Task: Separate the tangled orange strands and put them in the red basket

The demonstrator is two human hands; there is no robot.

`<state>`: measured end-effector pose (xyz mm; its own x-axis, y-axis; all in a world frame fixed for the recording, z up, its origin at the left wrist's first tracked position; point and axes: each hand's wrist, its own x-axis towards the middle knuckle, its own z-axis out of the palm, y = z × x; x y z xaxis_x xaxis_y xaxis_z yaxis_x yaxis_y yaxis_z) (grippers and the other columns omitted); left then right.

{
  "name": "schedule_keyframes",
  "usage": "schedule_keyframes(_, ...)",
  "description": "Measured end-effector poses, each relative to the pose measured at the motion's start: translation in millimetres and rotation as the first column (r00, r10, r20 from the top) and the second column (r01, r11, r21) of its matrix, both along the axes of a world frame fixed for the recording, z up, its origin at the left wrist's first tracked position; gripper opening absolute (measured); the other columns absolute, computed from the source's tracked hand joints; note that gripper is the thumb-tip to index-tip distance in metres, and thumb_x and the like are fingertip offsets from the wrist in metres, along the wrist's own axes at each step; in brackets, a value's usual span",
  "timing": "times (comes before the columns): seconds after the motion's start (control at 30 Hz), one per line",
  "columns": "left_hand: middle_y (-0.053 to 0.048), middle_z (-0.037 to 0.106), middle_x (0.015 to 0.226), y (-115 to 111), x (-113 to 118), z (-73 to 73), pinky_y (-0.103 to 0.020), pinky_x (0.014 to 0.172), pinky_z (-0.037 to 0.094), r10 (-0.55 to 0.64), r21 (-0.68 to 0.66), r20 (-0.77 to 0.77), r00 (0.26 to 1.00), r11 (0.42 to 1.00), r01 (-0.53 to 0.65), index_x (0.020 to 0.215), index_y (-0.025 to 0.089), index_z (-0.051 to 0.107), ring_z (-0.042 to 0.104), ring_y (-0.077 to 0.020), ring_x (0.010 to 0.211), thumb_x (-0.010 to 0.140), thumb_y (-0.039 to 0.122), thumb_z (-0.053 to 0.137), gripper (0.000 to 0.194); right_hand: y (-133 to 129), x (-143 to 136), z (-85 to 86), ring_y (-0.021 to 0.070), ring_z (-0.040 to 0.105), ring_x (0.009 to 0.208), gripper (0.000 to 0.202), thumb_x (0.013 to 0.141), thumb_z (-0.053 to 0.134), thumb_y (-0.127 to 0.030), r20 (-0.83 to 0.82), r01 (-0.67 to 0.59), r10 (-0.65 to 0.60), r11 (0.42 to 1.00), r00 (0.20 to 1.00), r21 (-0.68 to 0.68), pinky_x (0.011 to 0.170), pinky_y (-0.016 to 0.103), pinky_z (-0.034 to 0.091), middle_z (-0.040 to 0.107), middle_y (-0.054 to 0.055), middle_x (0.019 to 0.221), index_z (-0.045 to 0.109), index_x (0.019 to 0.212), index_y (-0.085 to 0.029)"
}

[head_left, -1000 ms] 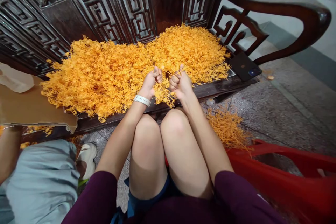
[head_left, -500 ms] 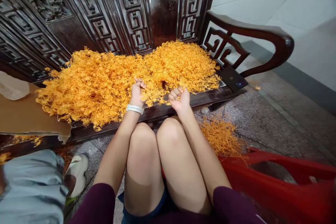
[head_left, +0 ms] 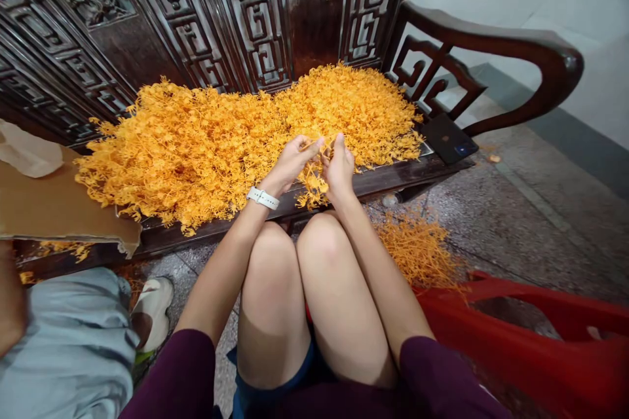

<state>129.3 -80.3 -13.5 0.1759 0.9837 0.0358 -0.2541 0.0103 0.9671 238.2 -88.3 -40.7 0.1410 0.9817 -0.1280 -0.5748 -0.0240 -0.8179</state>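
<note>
My left hand (head_left: 295,160), with a white watch strap (head_left: 263,198) on its wrist, is pinched at an orange stem close to my other hand. My right hand (head_left: 339,169) is closed on an orange plastic sprig (head_left: 313,188), whose curly tips hang down between the hands. Both hands are nearly touching, above the front edge of the dark wooden bench (head_left: 383,182). Behind them spreads a large heap of similar orange plastic sprigs (head_left: 196,150). The exact fingertip contact is partly hidden.
A black phone (head_left: 448,137) lies by the bench's armrest (head_left: 501,46). Loose orange stems (head_left: 417,249) lie on the floor, near a red plastic stool (head_left: 515,334). Cardboard (head_left: 63,209) covers the bench at left, where another person's grey clothing (head_left: 63,340) and shoe (head_left: 153,311) show.
My hands were apart over the heap's front edge; now they have come together, with a sprig hanging between them. The view has shifted slightly.
</note>
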Motion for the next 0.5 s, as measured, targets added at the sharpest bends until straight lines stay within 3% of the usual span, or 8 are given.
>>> schedule_keyframes(0.1,0.001,0.064,0.078,-2.1,4.7,2.7,-0.022,0.078,0.048,-0.022,0.029,0.039,0.999,0.999,0.020,0.079,0.017,0.060,0.061,-0.0109,0.077,0.079,0.034,0.093,0.038,2.4,0.3,-3.2,0.0094,0.033,0.052,0.057,0.095,0.068,-0.063,0.133,0.185,-0.205,0.972,0.970,0.145,0.044,0.021,0.028,0.038,-0.005,0.060,0.039,0.067,-0.022)
schedule_keyframes(0.17,0.001,0.064,0.079,-3.2,6.0,5.2,-0.023,0.080,0.049,-0.047,0.025,0.050,0.998,0.999,0.046,0.079,0.017,0.058,0.062,-0.0111,0.078,0.080,0.031,0.092,0.036,3.6,0.8,-4.3,0.0102,0.038,0.055,0.057,0.095,0.068,-0.062,0.177,0.185,-0.221,0.962,0.959,0.200,0.048,0.021,0.032,0.042,-0.004,0.061,0.040,0.065,-0.022)
schedule_keyframes(0.33,0.000,0.062,0.073,-5.0,3.1,7.8,-0.020,0.066,0.046,-0.134,-0.061,0.040,0.990,0.989,0.136,0.082,0.018,0.059,0.057,-0.0097,0.065,0.092,0.030,0.080,0.027,4.4,-0.1,-5.9,0.0107,0.044,0.053,0.058,0.097,0.062,-0.064,0.238,0.132,-0.178,0.972,0.955,0.196,0.051,0.022,0.038,0.047,-0.003,0.056,0.049,0.060,-0.021)
schedule_keyframes(0.5,0.004,0.049,0.063,-2.1,-2.8,3.8,-0.016,0.053,0.036,-0.169,-0.148,0.155,0.973,0.970,0.192,0.081,0.017,0.061,0.043,-0.0062,0.053,0.095,0.018,0.071,0.017,3.4,-4.9,-3.1,0.0097,0.044,0.048,0.057,0.097,0.062,-0.065,0.219,-0.024,-0.036,0.964,0.975,0.265,0.053,0.022,0.045,0.045,-0.004,0.052,0.051,0.062,-0.022)
